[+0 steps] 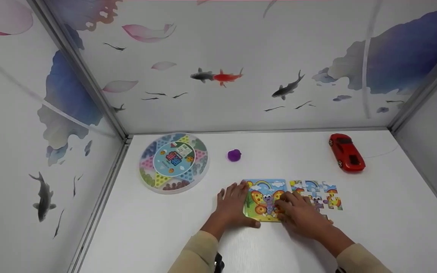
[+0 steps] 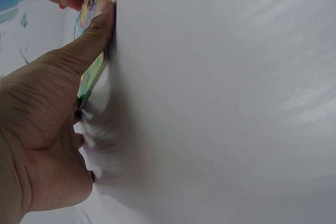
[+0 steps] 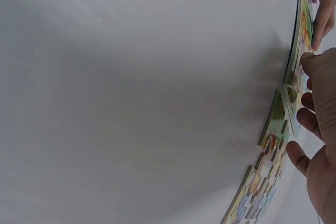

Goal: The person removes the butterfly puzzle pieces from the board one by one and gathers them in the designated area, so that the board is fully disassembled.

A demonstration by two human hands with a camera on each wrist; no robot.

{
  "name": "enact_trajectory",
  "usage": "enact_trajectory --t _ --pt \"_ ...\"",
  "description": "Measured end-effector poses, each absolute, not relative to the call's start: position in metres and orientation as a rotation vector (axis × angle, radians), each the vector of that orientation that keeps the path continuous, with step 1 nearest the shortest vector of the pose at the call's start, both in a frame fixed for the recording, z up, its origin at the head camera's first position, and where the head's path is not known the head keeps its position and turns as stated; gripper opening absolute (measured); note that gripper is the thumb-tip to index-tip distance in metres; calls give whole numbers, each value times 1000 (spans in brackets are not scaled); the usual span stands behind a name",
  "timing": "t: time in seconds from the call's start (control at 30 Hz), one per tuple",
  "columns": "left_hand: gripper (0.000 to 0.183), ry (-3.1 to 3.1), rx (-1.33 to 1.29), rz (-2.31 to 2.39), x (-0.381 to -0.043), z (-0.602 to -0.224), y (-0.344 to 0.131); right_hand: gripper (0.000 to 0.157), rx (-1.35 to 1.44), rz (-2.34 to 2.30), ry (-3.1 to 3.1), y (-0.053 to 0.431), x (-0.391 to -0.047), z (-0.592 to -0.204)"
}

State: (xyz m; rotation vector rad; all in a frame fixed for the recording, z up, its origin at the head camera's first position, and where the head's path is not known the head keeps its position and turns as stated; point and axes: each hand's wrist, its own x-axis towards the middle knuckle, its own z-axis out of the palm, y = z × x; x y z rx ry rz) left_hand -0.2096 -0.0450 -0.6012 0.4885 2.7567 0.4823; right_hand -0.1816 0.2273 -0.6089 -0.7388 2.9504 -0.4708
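A square butterfly jigsaw board (image 1: 265, 186) lies flat on the white table. My left hand (image 1: 231, 204) rests along its left side, fingers spread at the upper left edge. Its thumb (image 2: 97, 27) lies nearly straight against the near edge. My right hand (image 1: 304, 217) is bent over the board's right part, fingertips at the picture. The right wrist view shows one fingertip (image 3: 308, 59) touching the board's surface and the other fingers loosely curled. I cannot tell whether the right fingers pinch a piece. Loose jigsaw pieces (image 1: 332, 197) lie just right of the board, partly hidden by that hand.
A round Chinese checkers set (image 1: 174, 161) lies at the back left. Between it and a red toy car (image 1: 347, 152) at the back right sits a small purple object (image 1: 234, 155). Painted white panels (image 1: 222, 45) wall the table at the back and sides.
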Motion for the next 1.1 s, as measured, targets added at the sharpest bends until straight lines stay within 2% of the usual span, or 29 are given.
enact_trajectory --t 0.4,0.87,1.1 --pt "132 2756 497 489 -210 -600 -45 43 -757 -456 2927 216 -185 -608" --pt "132 2752 490 474 -210 -601 -45 21 -585 -518 2879 202 -190 -605" --pt "132 2752 484 472 -210 -602 -45 27 -548 -516 2890 200 -190 -604"
